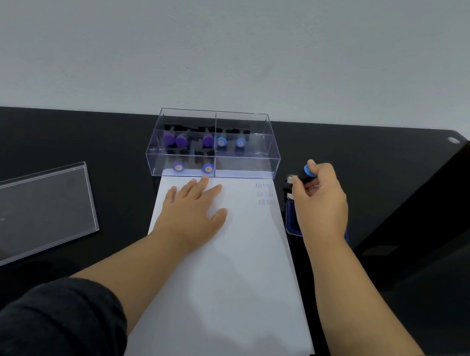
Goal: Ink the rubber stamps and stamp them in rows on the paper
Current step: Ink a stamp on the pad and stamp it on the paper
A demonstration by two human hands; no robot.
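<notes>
Lying nearest, the white sheet of paper (pixel 224 280) runs lengthwise down the black desk (pixel 84 141); it is thin, light and limp, apt to slide or buckle under a sideways push, so it needs weight from above rather than a pinch. That is what the left hand (pixel 191 211) gives it: fingers (pixel 197 186) straight and spread, palm flat on the upper half of the sheet. Three faint blue imprints (pixel 264 194) sit in a short column at the far right corner, so most of the page is bare.

Just right of the paper, the right hand (pixel 318 198) hangs over the dark blue ink pad (pixel 293 214), fingers curled round a small black rubber stamp with a blue cap (pixel 307 173). I judge it light and rigid, best held by its stem and pressed straight down, since the die would smear if rocked.

Further off, a clear acrylic box (pixel 214 142) touching the paper's far edge holds more purple- and blue-capped stamps (pixel 180 140). Its clear lid (pixel 25 211) lies well apart, left
</notes>
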